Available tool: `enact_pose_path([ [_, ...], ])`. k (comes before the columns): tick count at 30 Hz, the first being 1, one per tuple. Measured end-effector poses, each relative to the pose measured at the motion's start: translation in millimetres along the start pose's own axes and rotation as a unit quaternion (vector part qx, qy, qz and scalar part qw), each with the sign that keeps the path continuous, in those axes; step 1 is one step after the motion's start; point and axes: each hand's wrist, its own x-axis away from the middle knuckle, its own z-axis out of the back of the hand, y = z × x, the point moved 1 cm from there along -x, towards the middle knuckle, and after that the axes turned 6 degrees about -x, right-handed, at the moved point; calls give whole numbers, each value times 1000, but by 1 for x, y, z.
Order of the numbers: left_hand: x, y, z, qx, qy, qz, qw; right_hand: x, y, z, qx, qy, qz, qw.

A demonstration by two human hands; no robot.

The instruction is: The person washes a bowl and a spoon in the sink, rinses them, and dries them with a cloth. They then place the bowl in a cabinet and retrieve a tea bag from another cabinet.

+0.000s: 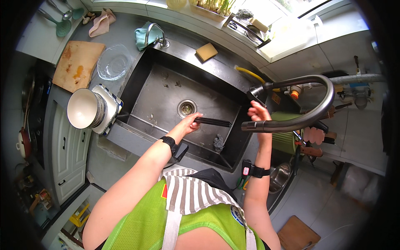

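Observation:
My left hand [190,123] grips one end of a bundle of black chopsticks [215,122] above the dark metal sink [150,97]. The chopsticks point right, towards the tall gooseneck faucet [328,97]. Beside that faucet's lever, my right hand [260,113] is raised with its fingers apart and seems to hold nothing; the spout head passes in front of its wrist side. Below my left hand lies the drain [187,108], with bits of food in its strainer. A steel wool scrubber [218,142] rests on the sink floor near the front right.
Left of the sink stand stacked bowls [82,107] on square plates [107,109], a clear glass bowl [114,62] and a stained cutting board [78,65]. A yellow sponge [206,52] sits on the back ledge, near a small faucet [154,34]. A metal basin [279,178] is at right.

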Motion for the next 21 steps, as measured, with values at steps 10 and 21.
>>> enact_pose_path([
  [10, 25, -8, -21, -64, 82, -106, 989, 29, 25, -82, 163, -197, 124, 959],
  [21, 32, -24, -41, -420, 195, -219, 859, 89, 32, -31, -115, 65, -156, 979],
])
